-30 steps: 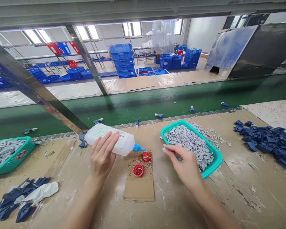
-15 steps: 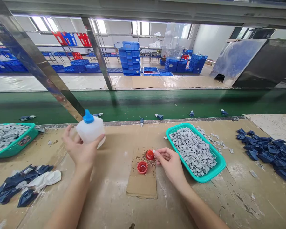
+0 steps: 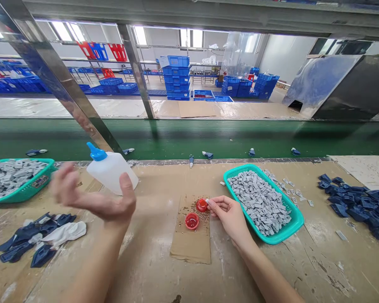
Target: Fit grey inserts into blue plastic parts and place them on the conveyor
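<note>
My left hand (image 3: 88,198) is blurred, with its fingers spread, and its thumb presses on the lower side of a white plastic squeeze bottle (image 3: 111,171) with a blue nozzle, which tilts up to the left over the bench. My right hand (image 3: 230,216) pinches a small grey piece (image 3: 207,201) against a red plastic cap (image 3: 202,205). A second red cap (image 3: 192,221) lies just left of it. Both caps sit on a cardboard sheet (image 3: 189,248) scattered with brown specks. Next to my right hand stands a teal basket (image 3: 298,223) heaped with small grey pieces.
Another teal basket (image 3: 34,185) of grey pieces stands at the bench's left. Dark blue pieces (image 3: 356,206) lie at right; more lie with a white glove (image 3: 65,234) at front left. A green conveyor belt (image 3: 189,136) runs behind the bench.
My left hand has carried the bottle away from the caps, leftward and up, and its fingers have spread. My right hand has moved from the basket to the nearer cap. The view has shifted slightly.
</note>
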`<state>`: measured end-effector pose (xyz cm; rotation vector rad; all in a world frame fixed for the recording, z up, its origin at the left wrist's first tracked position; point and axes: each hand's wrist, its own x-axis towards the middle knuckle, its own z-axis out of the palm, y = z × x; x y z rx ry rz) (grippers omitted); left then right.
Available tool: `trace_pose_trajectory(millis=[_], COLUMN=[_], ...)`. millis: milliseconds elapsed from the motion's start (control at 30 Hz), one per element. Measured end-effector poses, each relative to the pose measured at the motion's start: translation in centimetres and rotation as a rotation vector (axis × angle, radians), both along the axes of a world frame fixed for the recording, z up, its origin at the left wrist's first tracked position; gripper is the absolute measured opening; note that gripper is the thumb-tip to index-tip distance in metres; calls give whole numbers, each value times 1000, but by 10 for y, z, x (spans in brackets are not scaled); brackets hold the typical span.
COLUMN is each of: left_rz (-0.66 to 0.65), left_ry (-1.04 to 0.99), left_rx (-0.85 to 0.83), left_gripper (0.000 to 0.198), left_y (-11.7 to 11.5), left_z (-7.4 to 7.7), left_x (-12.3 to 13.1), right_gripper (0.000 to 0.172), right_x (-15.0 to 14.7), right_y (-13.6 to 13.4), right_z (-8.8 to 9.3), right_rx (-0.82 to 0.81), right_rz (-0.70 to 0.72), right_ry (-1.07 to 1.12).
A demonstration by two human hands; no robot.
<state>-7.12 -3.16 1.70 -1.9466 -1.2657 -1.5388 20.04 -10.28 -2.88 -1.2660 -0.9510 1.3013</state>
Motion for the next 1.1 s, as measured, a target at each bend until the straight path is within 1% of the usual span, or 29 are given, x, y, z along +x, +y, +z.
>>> trace_pose_trajectory(millis=[33, 67, 100, 167, 233, 300, 367, 433, 467, 533, 600, 667, 733, 767, 800, 867, 900, 933, 1100], left_rz=[-42, -109, -194, -361, -483, -567, -619, -646, -649, -634, -601, -569, -575, -601, -660, -760, -804, -836, -927], left_ry=[66, 169, 303, 564, 718, 769, 754, 694, 646, 516, 349, 176, 39, -78, -258, -552, -653, -703, -779], left_rx=[38, 38, -19, -248, -445, -547, -582, -627, -648, -678, -694, -706, -738, -787, -881, -1035, -1094, -1132, -1202], left_gripper=[73, 64, 57, 58, 61, 57, 44, 28, 20, 12, 17, 29, 36, 36, 34, 30, 28, 26, 17], left_y=[7, 17, 29, 58, 89, 114, 133, 144, 145, 138, 117, 83, 44, 25, 8, -16, -24, -29, -34], left_z=[2, 3, 1, -4, -9, -12, -11, -9, -7, -6, -9, -16, -24, -27, -28, -29, -27, -25, -15], left_x=[9, 17, 26, 44, 60, 76, 88, 95, 97, 96, 92, 91, 92, 94, 98, 105, 109, 113, 122], right_gripper=[37, 38, 38, 38, 37, 36, 35, 34, 33, 31, 29, 27, 24, 23, 22, 20, 20, 21, 23], right_x=[1, 1, 2, 3, 3, 4, 4, 5, 6, 8, 12, 16, 19, 20, 20, 19, 18, 17, 14], right_y=[0, -1, -1, -1, -2, -2, -2, -2, -2, -3, -4, -6, -8, -8, -9, -11, -11, -11, -9], right_z=[1, 2, 3, 4, 4, 4, 4, 5, 6, 10, 16, 24, 30, 33, 35, 36, 36, 36, 33], right_rx=[-8, -13, -15, -7, 8, 20, 30, 39, 40, 40, 50, 78, 106, 114, 118, 118, 117, 118, 104], right_rz=[3, 7, 11, 15, 18, 24, 30, 32, 31, 27, 16, -5, -23, -25, -21, 4, 19, 33, 72], right_ry=[16, 32, 46, 68, 83, 93, 97, 96, 98, 112, 137, 165, 191, 200, 205, 201, 193, 179, 113])
